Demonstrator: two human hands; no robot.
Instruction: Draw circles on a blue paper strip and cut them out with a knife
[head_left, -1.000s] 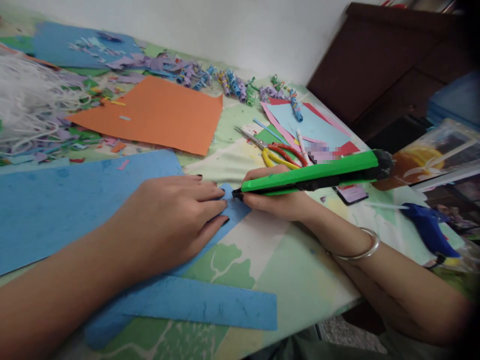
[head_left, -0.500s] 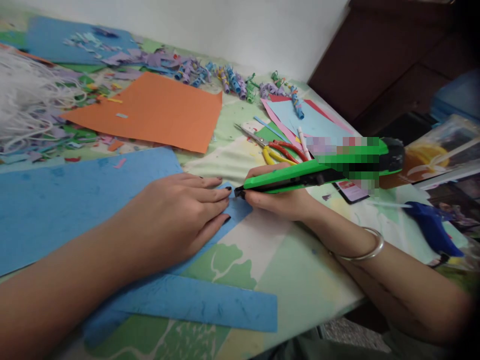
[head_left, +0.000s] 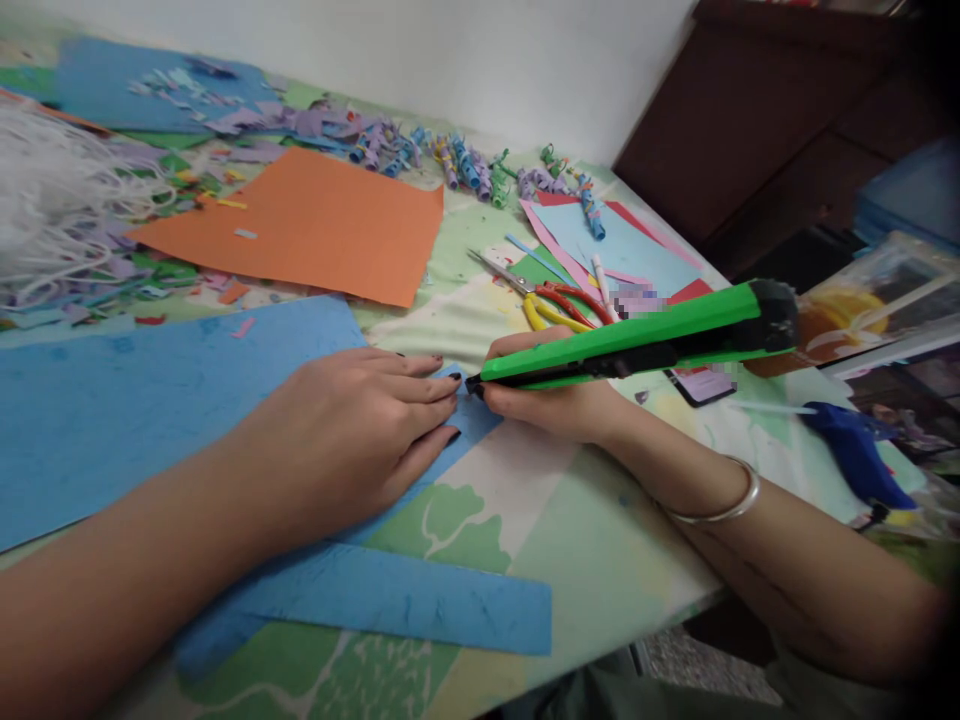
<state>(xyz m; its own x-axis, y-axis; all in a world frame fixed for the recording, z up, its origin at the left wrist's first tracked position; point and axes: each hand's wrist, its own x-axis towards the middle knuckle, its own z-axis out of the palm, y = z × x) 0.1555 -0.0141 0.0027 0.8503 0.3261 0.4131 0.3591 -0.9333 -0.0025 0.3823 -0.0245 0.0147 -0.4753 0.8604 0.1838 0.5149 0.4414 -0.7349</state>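
A narrow strip of blue paper (head_left: 480,421) lies under my left hand (head_left: 360,430), whose fingers are stretched out flat and press down on it. My right hand (head_left: 555,405) is closed around a green and black utility knife (head_left: 637,335), tilted with its butt up to the right. The knife's dark tip meets the blue strip just right of my left fingertips; the blade itself is too small to make out. A large blue sheet (head_left: 150,410) extends to the left behind my left hand. Another cut blue strip (head_left: 420,600) lies nearer the table's front edge.
An orange sheet (head_left: 322,225) and scissors (head_left: 551,300) lie beyond my hands. Several rolled paper tubes (head_left: 465,165) and scraps line the wall. White string (head_left: 60,190) is heaped at left. A phone (head_left: 701,385) and a dark blue object (head_left: 855,450) are at right.
The butt of the utility knife has dipped slightly and shifted a little left. My left hand stays flat in the same place.
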